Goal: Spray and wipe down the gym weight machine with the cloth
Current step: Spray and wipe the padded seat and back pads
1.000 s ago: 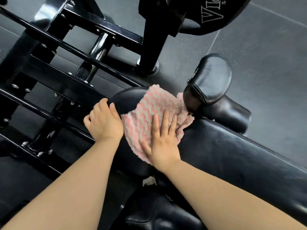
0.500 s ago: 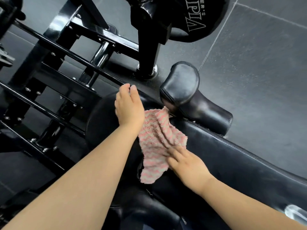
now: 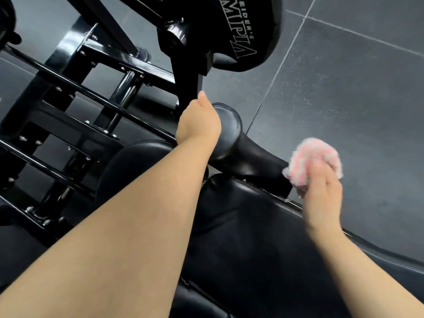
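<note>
1. My left hand [image 3: 198, 125] reaches forward over the round black end of the roller pad [image 3: 229, 134]; palm and fingers rest against its left side, with the thumb pointing up toward the machine's upright post [image 3: 188, 88]. The fingers are hidden behind the hand, so I cannot tell how far they curl round the pad.
2. My right hand [image 3: 321, 187] is out to the right and blurred. It holds the cloth [image 3: 314, 159], a fluffy pink-and-white striped one, bunched up above the fingers.
3. The cloth is at the right end of the roller pad's arm, just above the far edge of the long black padded bench surface [image 3: 252, 237]. Whether it touches the pad or the bench I cannot tell because of the blur.
4. The bench surface runs from lower centre to the right edge, under both forearms. A second rounded black pad [image 3: 135, 166] sits just left of my left forearm.
5. Black steel frame [image 3: 75, 92] with bolts and cross bars fills the left side.
6. A black weight plate [image 3: 247, 31] with white lettering hangs at the top centre.
7. The floor [image 3: 344, 88] is dark grey tile with pale grout lines.
</note>
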`<state>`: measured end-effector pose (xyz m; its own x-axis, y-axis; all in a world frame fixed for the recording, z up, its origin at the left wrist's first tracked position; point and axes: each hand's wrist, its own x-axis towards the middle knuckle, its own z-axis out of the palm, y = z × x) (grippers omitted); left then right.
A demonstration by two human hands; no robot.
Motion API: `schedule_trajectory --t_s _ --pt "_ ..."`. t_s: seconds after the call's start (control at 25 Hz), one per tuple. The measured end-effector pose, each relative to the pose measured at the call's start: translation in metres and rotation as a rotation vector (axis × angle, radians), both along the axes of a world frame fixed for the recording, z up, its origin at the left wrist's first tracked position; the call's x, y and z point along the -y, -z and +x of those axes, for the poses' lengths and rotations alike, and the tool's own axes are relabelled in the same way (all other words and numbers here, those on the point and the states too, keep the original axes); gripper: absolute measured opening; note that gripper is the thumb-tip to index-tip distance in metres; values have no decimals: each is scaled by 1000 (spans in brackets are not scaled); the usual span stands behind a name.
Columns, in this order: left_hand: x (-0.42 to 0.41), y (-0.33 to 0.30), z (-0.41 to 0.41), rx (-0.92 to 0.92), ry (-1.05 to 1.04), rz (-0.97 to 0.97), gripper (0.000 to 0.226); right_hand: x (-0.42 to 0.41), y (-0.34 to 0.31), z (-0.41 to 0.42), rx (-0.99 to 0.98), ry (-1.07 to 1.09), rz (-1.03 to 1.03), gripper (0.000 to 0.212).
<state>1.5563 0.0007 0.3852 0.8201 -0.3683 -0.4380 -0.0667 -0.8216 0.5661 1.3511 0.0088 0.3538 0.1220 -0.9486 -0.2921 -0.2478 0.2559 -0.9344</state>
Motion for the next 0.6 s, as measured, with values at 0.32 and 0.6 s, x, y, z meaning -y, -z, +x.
schedule_trajectory --t_s 0.32,0.6 --pt "3 -2 -2 73 -86 166 48 17 -9 113 -84 -714 -112 57" --pt "6 -2 -7 187 -89 246 45 79 -7 151 197 -701 554 25"
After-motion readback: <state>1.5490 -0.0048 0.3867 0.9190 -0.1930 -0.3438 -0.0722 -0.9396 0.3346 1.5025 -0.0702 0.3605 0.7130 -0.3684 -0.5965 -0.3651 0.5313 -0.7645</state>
